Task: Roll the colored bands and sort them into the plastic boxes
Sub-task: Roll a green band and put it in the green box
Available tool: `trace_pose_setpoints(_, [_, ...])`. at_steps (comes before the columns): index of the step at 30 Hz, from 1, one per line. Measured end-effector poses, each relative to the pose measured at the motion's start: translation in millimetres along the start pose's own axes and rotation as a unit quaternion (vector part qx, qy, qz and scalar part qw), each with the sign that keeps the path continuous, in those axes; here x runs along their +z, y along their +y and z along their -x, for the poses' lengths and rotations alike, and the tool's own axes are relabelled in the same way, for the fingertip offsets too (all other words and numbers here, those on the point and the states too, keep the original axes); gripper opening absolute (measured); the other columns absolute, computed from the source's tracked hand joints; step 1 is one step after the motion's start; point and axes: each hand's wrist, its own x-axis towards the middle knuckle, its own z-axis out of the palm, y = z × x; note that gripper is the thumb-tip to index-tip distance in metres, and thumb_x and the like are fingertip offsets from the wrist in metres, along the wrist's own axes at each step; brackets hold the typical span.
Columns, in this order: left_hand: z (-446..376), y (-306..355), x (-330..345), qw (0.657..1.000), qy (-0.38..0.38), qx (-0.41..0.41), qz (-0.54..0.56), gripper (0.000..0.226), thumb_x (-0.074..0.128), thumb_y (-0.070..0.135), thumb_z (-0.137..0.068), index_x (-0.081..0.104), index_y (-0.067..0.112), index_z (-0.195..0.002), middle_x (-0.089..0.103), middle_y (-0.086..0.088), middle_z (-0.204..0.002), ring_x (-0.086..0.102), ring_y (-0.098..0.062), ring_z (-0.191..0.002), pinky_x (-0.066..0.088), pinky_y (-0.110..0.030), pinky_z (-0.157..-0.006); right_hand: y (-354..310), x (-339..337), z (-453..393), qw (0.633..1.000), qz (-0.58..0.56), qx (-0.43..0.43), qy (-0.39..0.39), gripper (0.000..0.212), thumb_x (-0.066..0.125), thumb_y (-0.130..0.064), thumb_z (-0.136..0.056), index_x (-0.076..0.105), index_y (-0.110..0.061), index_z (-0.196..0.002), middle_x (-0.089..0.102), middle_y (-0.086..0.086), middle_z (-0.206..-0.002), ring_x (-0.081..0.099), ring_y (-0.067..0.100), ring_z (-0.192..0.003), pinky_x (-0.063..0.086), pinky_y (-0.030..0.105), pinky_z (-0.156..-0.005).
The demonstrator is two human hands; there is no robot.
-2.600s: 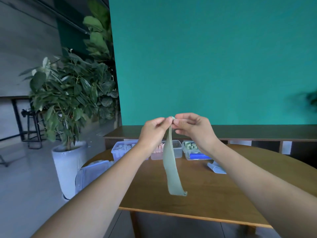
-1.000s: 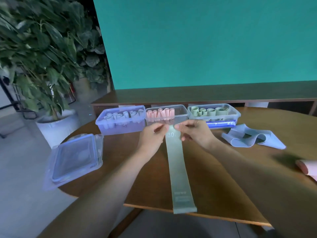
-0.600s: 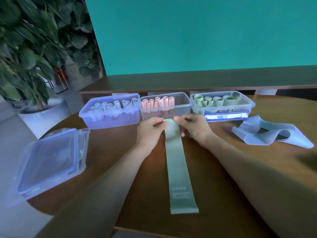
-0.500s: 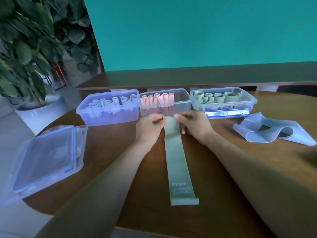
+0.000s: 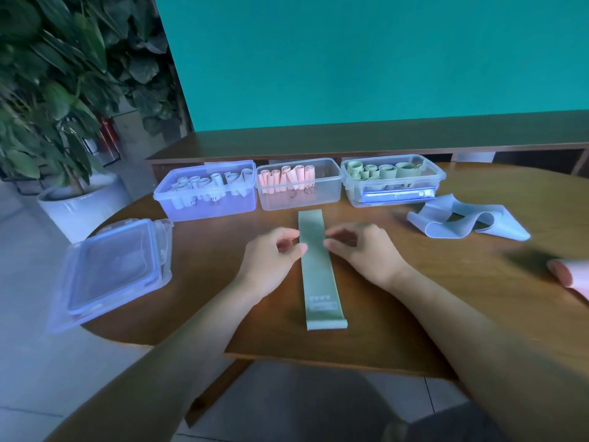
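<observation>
The green band [image 5: 319,266] lies flat and straight on the table [image 5: 462,282], running from just short of the middle box [image 5: 299,186] back toward the near edge. The left hand [image 5: 271,260] sits at its left edge and the right hand [image 5: 363,250] at its right edge, about a third of the way down from the far end. Both hands have loosely curled fingers. The left thumb tip and the right fingertips touch or nearly touch the band's edges, but neither hand plainly holds it; whether there is any pinch cannot be told through the blur.

Just beyond the hands stand three boxes in a row, all without lids. The middle box holds pink rolls [image 5: 288,180]. The left box [image 5: 207,193] holds pale blue rolls [image 5: 210,183]. The right box [image 5: 393,181] holds green rolls [image 5: 379,170].

Right of the right hand, well apart, a loose blue band [image 5: 462,220] lies in folds. Farther right, at the frame's edge, is a bit of a pink band [image 5: 570,275]. Left of the left hand, a stack of clear lids [image 5: 111,269] overhangs the table's edge. Beyond that stands a potted plant [image 5: 57,90].
</observation>
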Motion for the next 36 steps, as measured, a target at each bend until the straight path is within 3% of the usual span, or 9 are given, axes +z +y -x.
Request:
trace_pose_setpoints(4, [53, 6, -17, 0.997, -0.041, 0.034, 0.057, 0.023, 0.074, 0.036, -0.088, 0.074, 0.034, -0.111, 0.073, 0.017, -0.099, 0.066, 0.000, -0.097, 0.053, -0.026, -0.094, -20, -4, 52, 0.996, -0.075, -0.029, -0.025, 0.010, 0.074, -0.037, -0.090, 0.077, -0.031, -0.097, 0.075, -0.022, -0.094, 0.068, -0.002, -0.088, 0.050, 0.020, -0.087])
trace_pose_setpoints(7, [90, 9, -32, 0.990, -0.079, 0.066, 0.094, 0.018, 0.075, 0.028, -0.089, 0.076, 0.030, -0.107, 0.074, 0.013, -0.096, 0.069, -0.009, -0.095, 0.055, -0.030, -0.088, -34, -7, 86, 0.992, -0.082, -0.055, -0.076, 0.015, 0.075, -0.043, -0.086, 0.078, -0.031, -0.094, 0.074, -0.023, -0.089, 0.068, 0.000, -0.081, 0.049, 0.020, -0.082])
trace_pose_setpoints(10, [110, 13, -36, 0.988, -0.083, 0.089, 0.098, 0.014, 0.075, 0.028, -0.089, 0.078, 0.028, -0.102, 0.075, 0.011, -0.093, 0.069, -0.014, -0.088, 0.054, -0.029, -0.080, -39, -12, 105, 0.989, -0.086, -0.064, -0.103, 0.022, 0.075, -0.048, -0.081, 0.077, -0.031, -0.094, 0.075, -0.020, -0.093, 0.069, 0.002, -0.089, 0.051, 0.023, -0.087])
trace_pose_setpoints(13, [119, 16, -32, 0.988, -0.071, 0.113, 0.076, 0.014, 0.077, 0.032, -0.086, 0.079, 0.027, -0.099, 0.074, 0.017, -0.093, 0.067, -0.005, -0.087, 0.050, -0.019, -0.074, -37, -17, 116, 0.987, -0.095, -0.071, -0.107, 0.024, 0.079, -0.044, -0.079, 0.078, -0.025, -0.094, 0.075, -0.016, -0.097, 0.070, 0.005, -0.096, 0.052, 0.027, -0.092])
trace_pose_setpoints(18, [124, 14, -23, 0.987, -0.033, 0.158, 0.014, 0.007, 0.081, 0.031, -0.081, 0.081, 0.027, -0.087, 0.073, 0.022, -0.088, 0.067, -0.003, -0.094, 0.054, -0.024, -0.080, -30, -21, 120, 0.987, -0.063, -0.104, -0.103, 0.012, 0.080, -0.028, -0.084, 0.079, -0.020, -0.093, 0.074, -0.015, -0.100, 0.069, 0.008, -0.100, 0.052, 0.029, -0.093])
trace_pose_setpoints(28, [127, 14, -21, 0.979, -0.036, 0.196, -0.040, 0.016, 0.076, 0.041, -0.082, 0.081, 0.027, -0.088, 0.072, 0.020, -0.091, 0.064, -0.004, -0.099, 0.053, -0.026, -0.084, -27, -18, 114, 0.987, -0.034, -0.118, -0.105, 0.013, 0.084, -0.028, -0.081, 0.079, -0.021, -0.089, 0.072, -0.015, -0.103, 0.067, 0.004, -0.100, 0.050, 0.020, -0.091])
trace_pose_setpoints(36, [117, 14, -21, 0.983, -0.034, 0.162, -0.075, 0.020, 0.076, 0.041, -0.084, 0.079, 0.022, -0.087, 0.063, 0.017, -0.100, 0.058, -0.002, -0.100, 0.043, -0.014, -0.084, -29, -22, 107, 0.990, -0.026, -0.070, -0.122, 0.015, 0.079, -0.034, -0.085, 0.080, -0.020, -0.086, 0.067, -0.015, -0.112, 0.062, 0.001, -0.103, 0.047, 0.023, -0.090])
